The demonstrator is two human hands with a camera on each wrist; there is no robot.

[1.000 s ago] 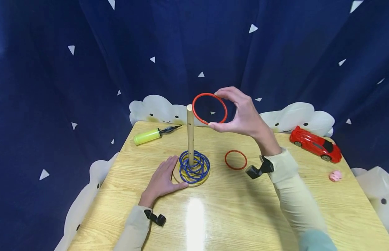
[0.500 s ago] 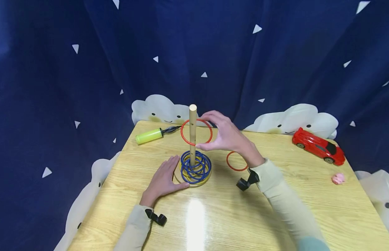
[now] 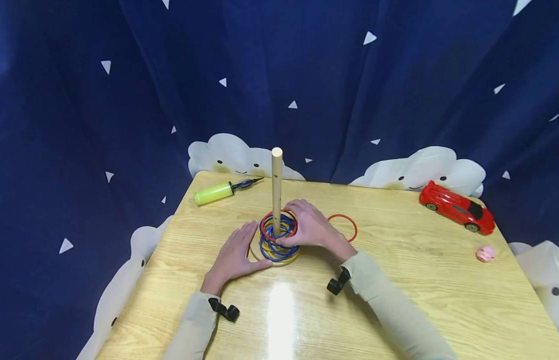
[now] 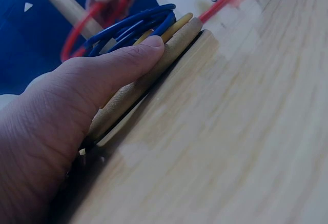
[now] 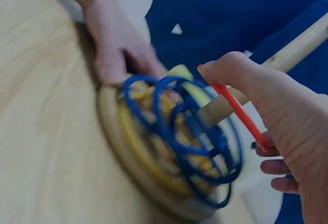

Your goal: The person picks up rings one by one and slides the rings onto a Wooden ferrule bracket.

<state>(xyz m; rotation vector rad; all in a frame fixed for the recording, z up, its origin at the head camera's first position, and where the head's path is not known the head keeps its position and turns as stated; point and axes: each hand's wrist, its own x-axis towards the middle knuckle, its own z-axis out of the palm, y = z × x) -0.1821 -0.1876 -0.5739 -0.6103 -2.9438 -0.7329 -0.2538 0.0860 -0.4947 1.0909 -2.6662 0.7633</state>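
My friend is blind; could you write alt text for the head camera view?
A right hand lowers a red ring onto blue rings round a peg; the left hand steadies the base. Another ring lies nearby.

A yellow-green plastic hand pump (image 3: pixel 212 194) with a black hose lies at the far left of the light wooden bench (image 3: pixel 396 300). A glossy red toy sports car (image 3: pixel 457 208) stands far right, a small pink toy pig (image 3: pixel 484 254) near it. White cloud-shaped cushions (image 3: pixel 419 170) line the bench's edges before a dark blue curtain (image 3: pixel 103 100).

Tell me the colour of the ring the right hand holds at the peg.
Red. The ring pinched by the right hand shows best in the right wrist view.
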